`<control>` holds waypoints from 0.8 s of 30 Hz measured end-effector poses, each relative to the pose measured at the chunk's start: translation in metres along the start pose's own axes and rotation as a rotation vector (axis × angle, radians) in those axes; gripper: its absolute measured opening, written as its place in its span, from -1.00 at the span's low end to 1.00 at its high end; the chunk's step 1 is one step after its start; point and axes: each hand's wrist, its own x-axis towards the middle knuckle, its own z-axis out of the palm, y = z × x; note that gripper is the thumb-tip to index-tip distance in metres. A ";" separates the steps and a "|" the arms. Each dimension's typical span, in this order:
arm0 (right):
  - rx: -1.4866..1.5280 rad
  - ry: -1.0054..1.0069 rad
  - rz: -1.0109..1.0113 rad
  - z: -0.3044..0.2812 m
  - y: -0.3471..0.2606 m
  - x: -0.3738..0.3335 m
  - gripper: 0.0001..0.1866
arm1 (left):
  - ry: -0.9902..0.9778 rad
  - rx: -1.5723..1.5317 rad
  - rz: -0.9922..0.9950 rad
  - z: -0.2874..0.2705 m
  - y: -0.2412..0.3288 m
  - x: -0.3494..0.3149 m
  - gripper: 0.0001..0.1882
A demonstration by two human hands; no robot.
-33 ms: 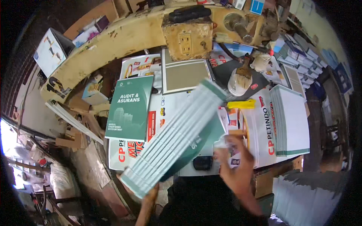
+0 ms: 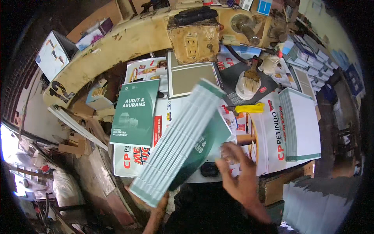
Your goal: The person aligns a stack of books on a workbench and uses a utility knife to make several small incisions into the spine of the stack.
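My left hand (image 2: 161, 203) is closed round the lower end of a stack of green booklets (image 2: 177, 144). The stack is tilted, its pale, ridged spines facing up and the green cover of one booklet showing on its right side. Part of that hand is hidden beneath the stack. Beside the cover's right corner is my right hand (image 2: 241, 177), fingers curved and apart, with nothing plainly held. A single green booklet (image 2: 134, 113) lies face up on the left of the table. At the right stands a neat pile of booklets (image 2: 302, 128) with green edges.
Printed poster sheets (image 2: 272, 140) cover the tabletop. A brush (image 2: 252, 78) rests in a white pot (image 2: 246, 91), near a yellow object (image 2: 249, 108). A dark, rounded object (image 2: 209, 169) lies at the front edge. Behind rises a worn cream machine arm (image 2: 132, 31) with a power outlet (image 2: 191, 46).
The stack has turned a little more upright, its upper end shifting left and its lower end right. My right hand has come slightly nearer to me, its fingers spread wider.
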 end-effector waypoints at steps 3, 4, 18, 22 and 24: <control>0.234 -0.214 0.098 0.013 -0.037 0.010 -0.43 | -0.107 -0.088 0.011 -0.014 0.022 -0.018 -0.34; 0.232 -0.301 0.134 0.013 -0.048 0.017 -0.43 | -0.144 -0.100 0.009 -0.022 0.028 -0.026 -0.37; -0.002 -0.287 0.174 0.014 -0.023 0.034 0.02 | -0.401 -0.454 -0.049 -0.032 0.101 -0.016 -0.71; 0.030 -0.225 0.207 -0.026 -0.032 0.020 0.03 | -0.206 -0.667 0.666 -0.011 0.080 0.015 -0.49; -0.060 -0.214 0.178 -0.041 -0.041 0.012 0.01 | -0.368 -0.695 0.252 -0.001 0.069 0.039 -0.04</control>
